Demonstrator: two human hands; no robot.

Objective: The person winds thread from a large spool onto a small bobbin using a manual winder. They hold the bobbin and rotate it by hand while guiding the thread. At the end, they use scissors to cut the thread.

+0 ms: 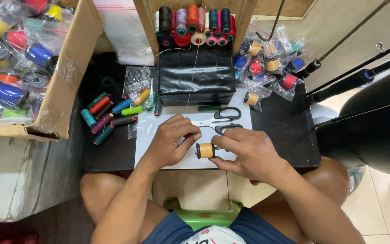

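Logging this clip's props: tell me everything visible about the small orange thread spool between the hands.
The orange spool is a small bobbin wound with orange-yellow thread, with dark flanges at both ends. It lies on its side, axis running left to right, just above the white sheet on the black table. The right hand holds one end with its fingertips; the left hand pinches close beside its other end. Whether a loose thread runs from it cannot be told.

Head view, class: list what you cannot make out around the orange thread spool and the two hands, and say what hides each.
1. Head view: the right end of the orange spool is hidden by the right hand.
2. Head view: the left hand curls its fingertips under, hiding whether they pinch thread.
3. Head view: the scissors are partly covered by both hands.
4. Head view: the cardboard box is cut off by the left edge.
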